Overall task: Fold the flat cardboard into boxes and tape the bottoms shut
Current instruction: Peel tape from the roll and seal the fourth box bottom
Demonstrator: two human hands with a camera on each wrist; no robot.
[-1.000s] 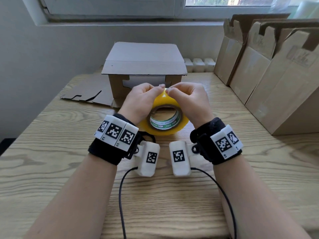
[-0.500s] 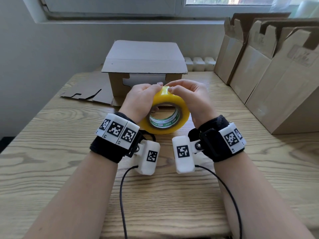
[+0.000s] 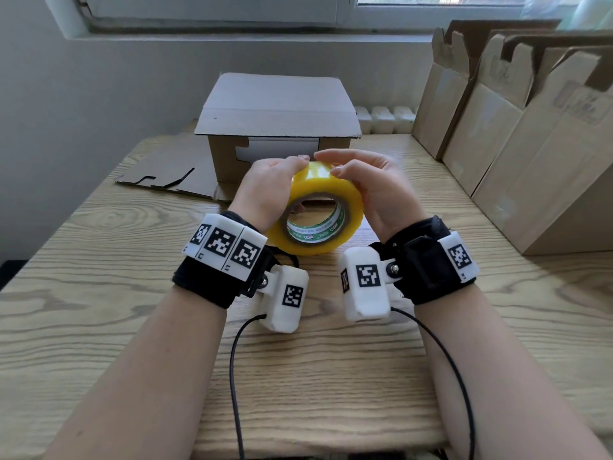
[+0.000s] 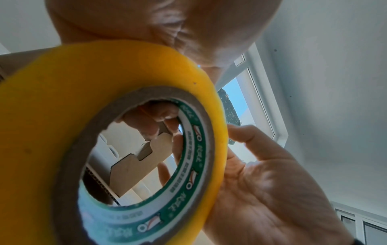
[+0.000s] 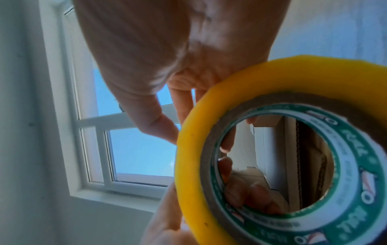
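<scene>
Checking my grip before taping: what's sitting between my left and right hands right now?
The yellow tape roll, held on edge between the left hand and right hand; the head view shows it best.

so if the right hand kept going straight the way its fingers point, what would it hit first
Most likely the left hand: the right hand points leftward over the tape roll, and the left fingertips sit just ahead. Depth between them is unclear.
</scene>
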